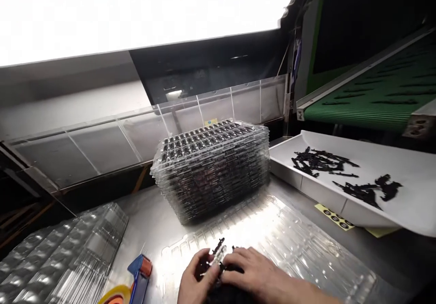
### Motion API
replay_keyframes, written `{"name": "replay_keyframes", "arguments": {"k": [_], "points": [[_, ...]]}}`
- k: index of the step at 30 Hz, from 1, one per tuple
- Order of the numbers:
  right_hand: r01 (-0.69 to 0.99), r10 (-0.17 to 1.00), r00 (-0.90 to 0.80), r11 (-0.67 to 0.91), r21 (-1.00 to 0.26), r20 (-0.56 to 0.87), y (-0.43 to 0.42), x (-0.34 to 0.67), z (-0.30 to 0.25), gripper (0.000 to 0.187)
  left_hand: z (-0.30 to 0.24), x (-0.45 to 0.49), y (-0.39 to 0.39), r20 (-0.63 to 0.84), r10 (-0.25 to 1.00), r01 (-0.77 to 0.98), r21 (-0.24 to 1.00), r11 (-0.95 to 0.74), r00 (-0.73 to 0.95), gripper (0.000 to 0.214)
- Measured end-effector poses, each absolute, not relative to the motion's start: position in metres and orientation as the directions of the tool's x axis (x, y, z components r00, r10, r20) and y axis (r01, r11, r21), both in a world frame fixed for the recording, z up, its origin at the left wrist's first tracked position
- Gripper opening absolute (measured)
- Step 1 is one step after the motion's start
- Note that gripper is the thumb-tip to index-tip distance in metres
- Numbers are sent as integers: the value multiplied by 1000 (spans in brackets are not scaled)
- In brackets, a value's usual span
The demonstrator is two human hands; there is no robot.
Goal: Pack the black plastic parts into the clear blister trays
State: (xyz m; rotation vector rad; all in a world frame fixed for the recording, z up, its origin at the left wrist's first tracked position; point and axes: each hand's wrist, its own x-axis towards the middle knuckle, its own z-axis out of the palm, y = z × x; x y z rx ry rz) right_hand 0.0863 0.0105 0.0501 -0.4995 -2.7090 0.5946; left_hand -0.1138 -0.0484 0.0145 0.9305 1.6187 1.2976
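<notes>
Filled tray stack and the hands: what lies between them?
In the head view, only the clear empty tray lies between the stack of filled trays and the hands; its cells there look unfilled.

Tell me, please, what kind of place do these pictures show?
Probably a factory packing station. A green conveyor belt carries small black parts toward a white chute. A stack of filled clear trays stands on the metal table. The left hand and right hand handle black parts over an empty tray.

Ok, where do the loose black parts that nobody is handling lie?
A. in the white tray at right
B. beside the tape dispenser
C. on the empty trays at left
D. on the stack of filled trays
A: the loose black parts lie scattered in the white tray, below the green conveyor.
</notes>
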Motion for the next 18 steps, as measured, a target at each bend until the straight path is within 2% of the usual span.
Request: {"name": "replay_keyframes", "arguments": {"k": [1,2,5,6,12,15,18], "points": [[257,386,-898,849,-462,210,13,100,58,58,11,-117,-50,-161,941,99,975,199,-298,55],[295,427,-883,827,-479,193,17,116,65,54,8,-120,-52,-173,953,159,963,217,-250,48],[484,629,-765,705,-518,142,34,169,74,31,6,-127,-56,-180,952,353,898,262,-250,32],[539,689,-715,652,-532,119,40,186,73,28,8,-128,-56,-164,951,407,875,263,-263,30],[715,903,-428,361,-598,35,56,246,50,39,24,-124,-47,-124,936,528,798,292,-330,28],[728,927,-374,297,-618,5,53,249,50,45,23,-118,-39,-100,937,542,793,279,-335,28],[732,943,-328,293,-616,58,49,245,62,55,14,-121,-38,-39,959,498,848,181,-282,30]]}}
